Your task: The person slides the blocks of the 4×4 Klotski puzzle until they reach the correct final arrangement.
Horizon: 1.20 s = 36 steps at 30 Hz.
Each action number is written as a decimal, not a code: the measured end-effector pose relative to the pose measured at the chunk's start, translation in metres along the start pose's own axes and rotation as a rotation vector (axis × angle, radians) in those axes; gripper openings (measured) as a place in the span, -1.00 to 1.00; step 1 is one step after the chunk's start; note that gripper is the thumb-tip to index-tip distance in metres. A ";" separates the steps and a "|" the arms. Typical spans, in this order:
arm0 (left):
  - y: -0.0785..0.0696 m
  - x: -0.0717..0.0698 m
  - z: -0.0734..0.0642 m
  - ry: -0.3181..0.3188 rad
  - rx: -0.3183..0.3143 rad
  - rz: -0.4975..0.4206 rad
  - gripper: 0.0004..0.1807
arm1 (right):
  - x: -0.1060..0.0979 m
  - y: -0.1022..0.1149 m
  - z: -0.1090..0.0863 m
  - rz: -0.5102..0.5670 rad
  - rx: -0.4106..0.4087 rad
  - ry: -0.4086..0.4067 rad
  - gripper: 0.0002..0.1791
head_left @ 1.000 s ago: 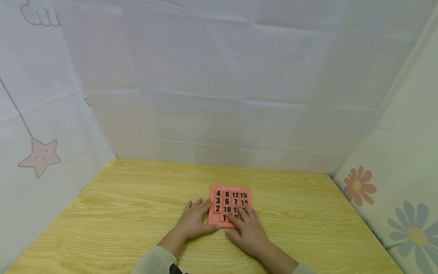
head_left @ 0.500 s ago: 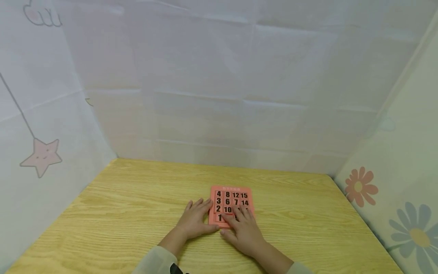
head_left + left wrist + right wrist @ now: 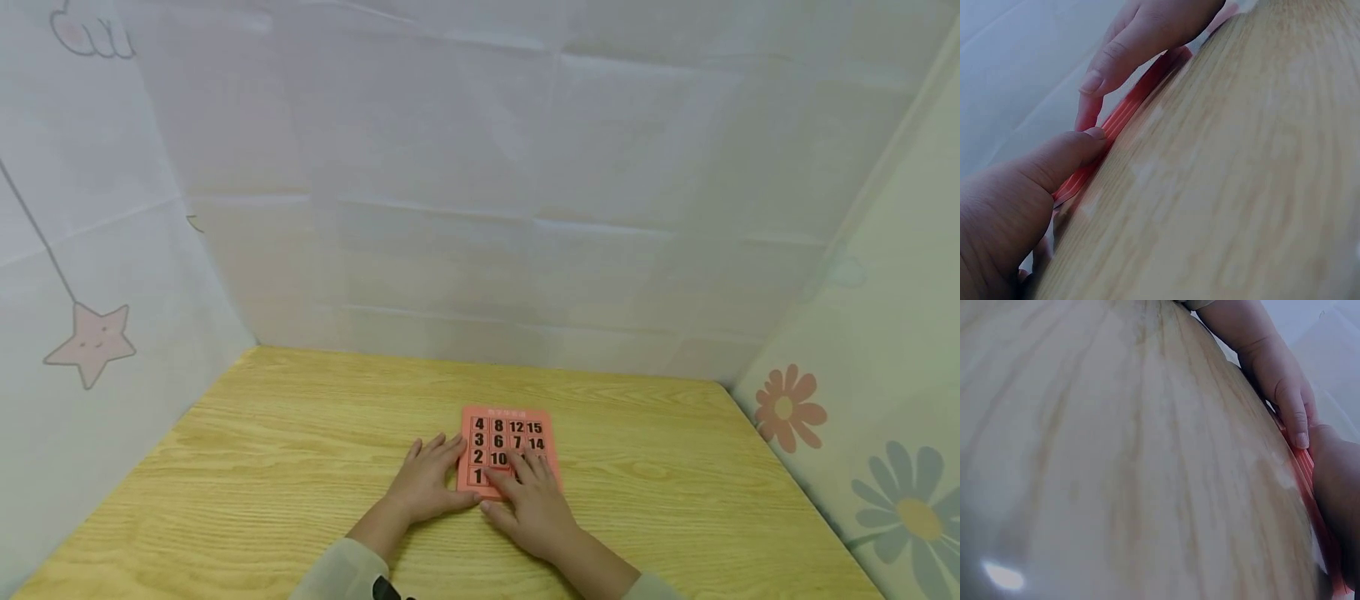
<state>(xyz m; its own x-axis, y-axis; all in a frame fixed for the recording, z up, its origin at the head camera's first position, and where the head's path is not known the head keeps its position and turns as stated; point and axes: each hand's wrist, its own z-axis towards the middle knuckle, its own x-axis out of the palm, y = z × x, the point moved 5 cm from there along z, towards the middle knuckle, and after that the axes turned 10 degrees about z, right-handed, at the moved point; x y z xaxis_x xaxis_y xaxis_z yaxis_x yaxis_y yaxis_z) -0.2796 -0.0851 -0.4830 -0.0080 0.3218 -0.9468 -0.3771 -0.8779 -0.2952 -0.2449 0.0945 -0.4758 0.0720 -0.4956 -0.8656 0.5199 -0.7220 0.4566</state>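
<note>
Touches the pink number puzzle, flat on the counter with long axis running near to far, from its left with the unclasped left grip; rests the nearer right grip, also unclasped, over its lower right.

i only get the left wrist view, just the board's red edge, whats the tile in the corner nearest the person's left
Observer: The head view shows the 1 tile there.
Operator: ok and the far row, what numbers
Observer: Left to right, the far row reads 4, 8, 12, 15.
Operator: can you read the near row's right end too
Observer: Not fully: the right grip blocks much of that part of the board.
</note>
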 end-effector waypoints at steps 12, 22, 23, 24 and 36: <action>0.000 -0.002 -0.001 0.015 -0.013 -0.030 0.03 | -0.014 -0.023 -0.018 -0.010 0.085 -0.056 -0.35; 0.000 -0.001 -0.001 0.017 -0.015 -0.040 0.03 | -0.022 -0.037 -0.030 -0.012 0.119 -0.074 -0.36; 0.000 -0.001 -0.001 0.017 -0.014 -0.038 0.03 | -0.023 -0.038 -0.030 -0.011 0.124 -0.074 -0.36; 0.000 -0.001 -0.001 0.018 -0.015 -0.038 0.03 | -0.023 -0.039 -0.031 -0.011 0.126 -0.075 -0.36; 0.000 -0.001 -0.001 0.017 -0.008 -0.044 0.04 | -0.021 -0.033 -0.030 0.004 0.110 -0.076 -0.39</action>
<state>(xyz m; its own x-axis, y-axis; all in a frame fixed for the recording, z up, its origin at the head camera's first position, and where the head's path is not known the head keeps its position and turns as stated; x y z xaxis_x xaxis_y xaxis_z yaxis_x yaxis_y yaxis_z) -0.2781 -0.0856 -0.4826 0.0245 0.3539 -0.9350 -0.3689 -0.8660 -0.3375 -0.2378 0.1429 -0.4787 0.0069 -0.5313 -0.8472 0.4233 -0.7660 0.4838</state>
